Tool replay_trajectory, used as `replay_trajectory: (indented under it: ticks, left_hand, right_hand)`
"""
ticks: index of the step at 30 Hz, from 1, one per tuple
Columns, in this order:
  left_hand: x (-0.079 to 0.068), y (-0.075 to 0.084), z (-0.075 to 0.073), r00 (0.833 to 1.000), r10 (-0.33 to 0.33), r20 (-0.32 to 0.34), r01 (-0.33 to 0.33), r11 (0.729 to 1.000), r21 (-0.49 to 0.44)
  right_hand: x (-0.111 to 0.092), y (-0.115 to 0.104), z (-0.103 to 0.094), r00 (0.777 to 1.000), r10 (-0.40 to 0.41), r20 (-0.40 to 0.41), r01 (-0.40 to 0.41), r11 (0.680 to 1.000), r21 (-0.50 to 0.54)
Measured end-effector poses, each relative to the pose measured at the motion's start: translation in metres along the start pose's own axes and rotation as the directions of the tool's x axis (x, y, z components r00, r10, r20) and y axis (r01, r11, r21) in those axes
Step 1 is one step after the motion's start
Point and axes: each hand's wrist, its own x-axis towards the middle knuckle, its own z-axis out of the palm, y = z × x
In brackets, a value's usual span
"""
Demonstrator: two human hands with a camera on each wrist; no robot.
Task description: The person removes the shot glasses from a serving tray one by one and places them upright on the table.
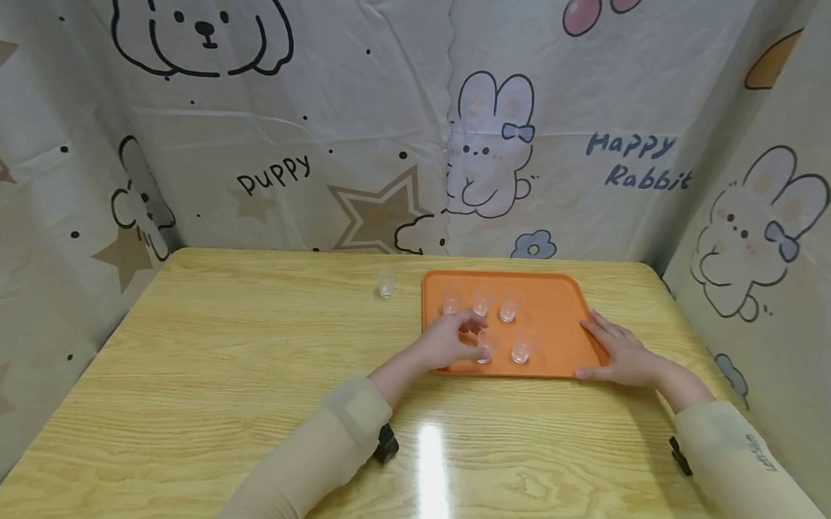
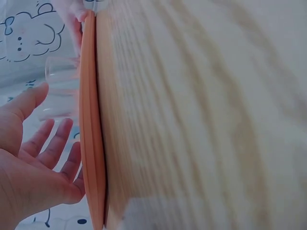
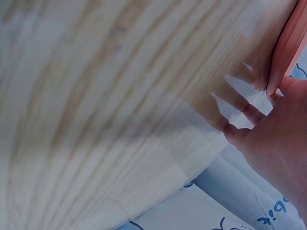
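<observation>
Small clear cups stand in two rows on an orange tray (image 1: 560, 315). My left hand (image 1: 450, 341) is over the tray's left part, thumb and fingers spread beside the front-row left cup (image 1: 484, 351). In the left wrist view, a gap shows between this hand (image 2: 41, 163) and the clear cups (image 2: 61, 70). The front-row right cup (image 1: 521, 348) stands just beyond. My right hand (image 1: 625, 355) lies against the tray's right end, fingers extended along its edge and thumb at the front corner. In the right wrist view its fingertips (image 3: 235, 134) touch the table by the tray rim (image 3: 288, 52).
Another clear cup (image 1: 386, 284) stands on the wooden table (image 1: 272, 328), left of the tray near the back edge. Three cups, among them the back-row right one (image 1: 509, 308), form the tray's back row. A printed curtain (image 1: 382, 121) hangs behind and at both sides.
</observation>
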Motion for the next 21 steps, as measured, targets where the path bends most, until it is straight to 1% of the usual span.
replay_trajectory:
  ticks: [3, 7, 12, 17, 21]
  left_hand:
    - [0.002, 0.000, 0.002, 1.000, 0.001, -0.010, -0.001, 1.000, 0.013]
    - [0.003, 0.002, 0.004, 1.000, -0.002, -0.027, 0.002, 1.000, 0.005]
    - [0.002, 0.003, 0.005, 1.000, 0.000, -0.030, 0.000, 1.000, -0.003]
    - [0.000, 0.003, 0.001, 1.000, 0.003, -0.031, -0.003, 1.000, -0.015]
    - [-0.004, 0.006, -0.006, 1.000, 0.012, -0.026, -0.012, 1.000, -0.014]
  right_hand:
    - [0.001, -0.001, 0.000, 1.000, -0.001, -0.004, 0.001, 1.000, -0.004]
    - [0.001, -0.001, 0.000, 1.000, -0.004, -0.008, 0.004, 1.000, -0.003]
    - [0.001, 0.000, 0.001, 1.000, 0.000, -0.002, 0.000, 1.000, -0.002]
    - [0.002, 0.002, 0.002, 1.000, 0.010, -0.001, -0.010, 1.000, -0.006]
    - [0.002, 0.000, 0.001, 1.000, 0.013, 0.006, -0.013, 1.000, -0.007]
